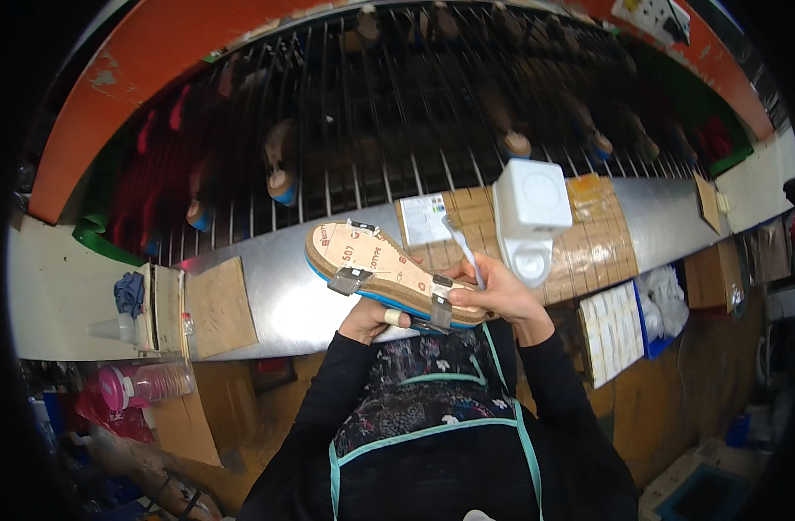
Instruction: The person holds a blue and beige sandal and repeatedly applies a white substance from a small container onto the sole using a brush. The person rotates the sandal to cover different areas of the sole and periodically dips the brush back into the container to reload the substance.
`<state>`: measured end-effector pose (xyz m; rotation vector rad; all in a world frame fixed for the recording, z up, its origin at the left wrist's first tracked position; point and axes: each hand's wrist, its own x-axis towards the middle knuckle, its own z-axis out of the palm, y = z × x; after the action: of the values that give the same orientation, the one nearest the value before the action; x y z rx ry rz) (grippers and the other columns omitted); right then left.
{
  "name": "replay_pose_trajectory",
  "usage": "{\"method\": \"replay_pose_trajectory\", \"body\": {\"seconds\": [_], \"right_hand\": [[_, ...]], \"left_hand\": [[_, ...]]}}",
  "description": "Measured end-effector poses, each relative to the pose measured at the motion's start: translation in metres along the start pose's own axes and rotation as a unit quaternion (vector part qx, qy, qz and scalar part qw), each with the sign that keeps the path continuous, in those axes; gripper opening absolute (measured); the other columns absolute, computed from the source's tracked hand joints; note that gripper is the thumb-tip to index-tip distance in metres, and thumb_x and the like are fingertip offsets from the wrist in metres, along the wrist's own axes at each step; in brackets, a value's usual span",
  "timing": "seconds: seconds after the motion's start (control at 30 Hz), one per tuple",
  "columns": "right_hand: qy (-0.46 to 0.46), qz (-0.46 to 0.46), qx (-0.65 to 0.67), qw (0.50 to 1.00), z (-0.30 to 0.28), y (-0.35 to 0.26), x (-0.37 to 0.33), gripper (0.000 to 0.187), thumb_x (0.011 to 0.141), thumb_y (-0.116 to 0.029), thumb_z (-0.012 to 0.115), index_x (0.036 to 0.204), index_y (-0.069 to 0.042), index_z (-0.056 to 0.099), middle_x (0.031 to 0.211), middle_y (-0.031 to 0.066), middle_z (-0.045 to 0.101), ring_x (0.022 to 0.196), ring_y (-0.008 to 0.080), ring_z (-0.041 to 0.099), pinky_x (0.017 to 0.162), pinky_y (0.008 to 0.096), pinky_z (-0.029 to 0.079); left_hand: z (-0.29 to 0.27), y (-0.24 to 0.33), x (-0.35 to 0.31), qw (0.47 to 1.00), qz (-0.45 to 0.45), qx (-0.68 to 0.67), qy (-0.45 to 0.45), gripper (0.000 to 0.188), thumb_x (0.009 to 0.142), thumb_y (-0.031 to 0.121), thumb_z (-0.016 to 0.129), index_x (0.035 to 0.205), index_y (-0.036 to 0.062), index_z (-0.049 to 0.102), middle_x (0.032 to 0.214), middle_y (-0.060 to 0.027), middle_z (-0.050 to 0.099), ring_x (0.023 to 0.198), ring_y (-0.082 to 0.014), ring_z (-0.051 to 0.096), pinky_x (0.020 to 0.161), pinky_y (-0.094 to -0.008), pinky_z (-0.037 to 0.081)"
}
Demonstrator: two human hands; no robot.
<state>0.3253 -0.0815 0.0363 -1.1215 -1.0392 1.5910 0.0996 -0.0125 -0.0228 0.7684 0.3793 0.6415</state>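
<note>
A sandal on a blue last [376, 265] is held bottom up, tilted, above my lap and the bench edge. Its beige sole board carries red print, its rim is cork, and dark strap ends fold over its edges. My left hand [368, 321], with a pale band round one finger, grips it from below on the near side. At its right end, my right hand [501, 295] has its thumb on the board. A slim white brush [465, 252] is also held in that hand, its head pointing up. Some fingers of both hands are hidden.
A white plastic glue pot [532, 200] with a small cup stands on cardboard [597, 239] on the metal bench [284, 300]. Beyond runs a rack of metal rods [389, 156] carrying several blue lasts. A clear bottle with a pink lid [158, 382] lies left; a white panel [612, 334] stands right.
</note>
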Motion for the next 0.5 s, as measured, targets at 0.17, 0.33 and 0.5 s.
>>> {"method": "replay_pose_trajectory", "body": {"seconds": [0.17,0.33,0.5], "right_hand": [[-0.066,0.011,-0.058,0.996,-0.007,0.016,-0.020,0.048,0.076,-0.023,0.085,0.103,0.002,0.055,0.101,0.0116,0.067,0.091,0.0174,0.065,0.085,0.0316,0.051],[-0.008,-0.026,-0.099,0.995,-0.008,0.024,-0.034,0.047,0.075,-0.028,0.085,0.096,-0.001,0.053,0.097,0.0115,0.065,0.088,0.0171,0.065,0.080,0.0314,0.053],[0.246,-0.138,-0.334,0.899,-0.032,0.029,-0.066,0.028,0.093,-0.031,0.064,0.095,-0.004,0.058,0.085,0.0107,0.060,0.079,0.0232,0.060,0.070,0.0373,0.043]], "left_hand": [[0.015,-0.009,-0.016,0.995,-0.004,0.053,-0.085,0.105,0.046,0.001,0.093,0.139,0.0012,0.043,0.136,-0.0206,0.053,0.128,-0.0311,0.050,0.110,-0.0437,0.041],[0.024,-0.011,-0.020,0.988,-0.030,0.118,-0.093,0.100,0.050,0.010,0.093,0.137,0.0006,0.046,0.138,-0.0193,0.052,0.128,-0.0296,0.051,0.109,-0.0443,0.042],[0.054,-0.006,-0.030,0.999,-0.015,0.029,-0.007,0.099,0.055,0.030,0.091,0.138,0.0019,0.045,0.140,-0.0248,0.048,0.128,-0.0339,0.051,0.109,-0.0460,0.041]]}}
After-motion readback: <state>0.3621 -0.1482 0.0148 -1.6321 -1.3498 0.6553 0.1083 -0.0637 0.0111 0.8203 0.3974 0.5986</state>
